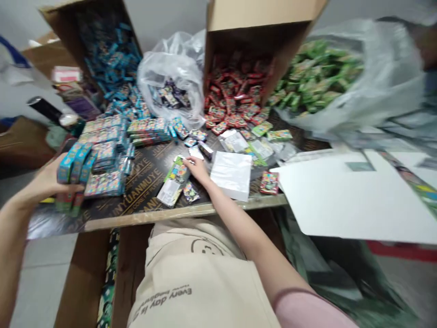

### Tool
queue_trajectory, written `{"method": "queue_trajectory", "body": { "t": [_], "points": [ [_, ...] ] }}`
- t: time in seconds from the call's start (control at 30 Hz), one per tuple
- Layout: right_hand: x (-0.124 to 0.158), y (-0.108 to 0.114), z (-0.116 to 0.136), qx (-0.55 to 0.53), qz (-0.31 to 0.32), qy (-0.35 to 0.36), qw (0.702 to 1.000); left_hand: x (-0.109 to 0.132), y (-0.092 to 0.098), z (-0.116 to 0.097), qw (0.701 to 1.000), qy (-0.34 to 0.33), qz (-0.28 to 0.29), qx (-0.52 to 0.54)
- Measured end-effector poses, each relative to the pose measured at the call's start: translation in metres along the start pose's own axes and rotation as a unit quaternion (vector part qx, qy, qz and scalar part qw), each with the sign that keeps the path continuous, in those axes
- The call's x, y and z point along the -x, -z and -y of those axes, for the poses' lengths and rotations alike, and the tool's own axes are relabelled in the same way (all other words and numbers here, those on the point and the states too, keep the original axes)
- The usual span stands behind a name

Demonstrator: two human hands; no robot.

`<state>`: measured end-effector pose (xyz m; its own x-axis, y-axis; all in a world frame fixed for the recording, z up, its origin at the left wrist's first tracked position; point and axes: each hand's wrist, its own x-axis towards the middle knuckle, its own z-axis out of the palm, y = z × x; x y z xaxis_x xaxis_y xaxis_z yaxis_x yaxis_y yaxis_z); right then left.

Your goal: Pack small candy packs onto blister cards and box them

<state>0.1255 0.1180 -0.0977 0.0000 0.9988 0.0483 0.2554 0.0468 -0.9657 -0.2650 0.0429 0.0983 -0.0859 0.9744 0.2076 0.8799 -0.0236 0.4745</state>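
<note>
My left hand (51, 180) grips a stack of small blue packets (75, 161) at the left edge of the dark board (143, 182). My right hand (199, 171) rests on the middle of the board, fingers closed on a green-patterned packet (177, 172) that lies beside a clear sleeve (170, 193). A white plastic bag sheet (232, 174) lies just right of that hand. Stacks of colourful packets (105, 150) fill the board's left side.
A tilted carton of blue packets (109, 54) stands at the back left, a carton of red packets (239, 86) in the middle, a clear bag of dark packets (172, 91) between them, a bag of green packets (321, 75) right. White card (348, 200) overhangs the right.
</note>
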Motion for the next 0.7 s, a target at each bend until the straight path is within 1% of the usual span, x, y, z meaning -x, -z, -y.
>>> {"method": "queue_trajectory", "body": {
  "t": [0.03, 0.07, 0.1, 0.17, 0.2, 0.27, 0.37, 0.5, 0.57, 0.63, 0.7],
  "points": [
    [-0.002, 0.000, -0.004, 0.003, 0.001, 0.000, 1.000, -0.010, -0.003, 0.011, 0.996, 0.005, 0.059, -0.067],
    [-0.003, 0.000, -0.006, 0.003, 0.002, 0.001, 1.000, -0.019, -0.007, 0.022, 0.984, 0.007, 0.108, -0.139],
    [-0.003, 0.001, -0.008, 0.002, 0.005, 0.003, 1.000, -0.025, -0.011, 0.032, 0.970, 0.001, 0.134, -0.203],
    [-0.002, 0.001, -0.008, -0.003, 0.010, 0.007, 1.000, -0.032, -0.019, 0.049, 0.940, -0.010, 0.161, -0.302],
    [-0.001, 0.000, -0.008, -0.006, 0.013, 0.008, 1.000, -0.033, -0.023, 0.054, 0.927, -0.013, 0.176, -0.330],
    [-0.001, 0.000, -0.008, -0.012, 0.017, 0.011, 1.000, -0.032, -0.032, 0.060, 0.916, -0.017, 0.204, -0.345],
    [-0.002, 0.000, -0.009, -0.018, 0.022, 0.010, 1.000, -0.031, -0.041, 0.060, 0.914, -0.032, 0.223, -0.338],
    [-0.002, 0.000, -0.010, -0.019, 0.023, 0.005, 1.000, -0.035, -0.044, 0.060, 0.902, -0.114, 0.250, -0.334],
    [-0.002, 0.000, -0.009, -0.020, 0.025, 0.004, 0.999, -0.040, -0.046, 0.064, 0.909, -0.128, 0.226, -0.326],
    [-0.001, 0.001, -0.008, -0.019, 0.025, 0.003, 1.000, -0.043, -0.049, 0.070, 0.926, -0.123, 0.192, -0.302],
    [-0.001, 0.002, -0.007, -0.018, 0.024, 0.000, 1.000, -0.044, -0.055, 0.076, 0.939, -0.117, 0.177, -0.269]
  ]
}}
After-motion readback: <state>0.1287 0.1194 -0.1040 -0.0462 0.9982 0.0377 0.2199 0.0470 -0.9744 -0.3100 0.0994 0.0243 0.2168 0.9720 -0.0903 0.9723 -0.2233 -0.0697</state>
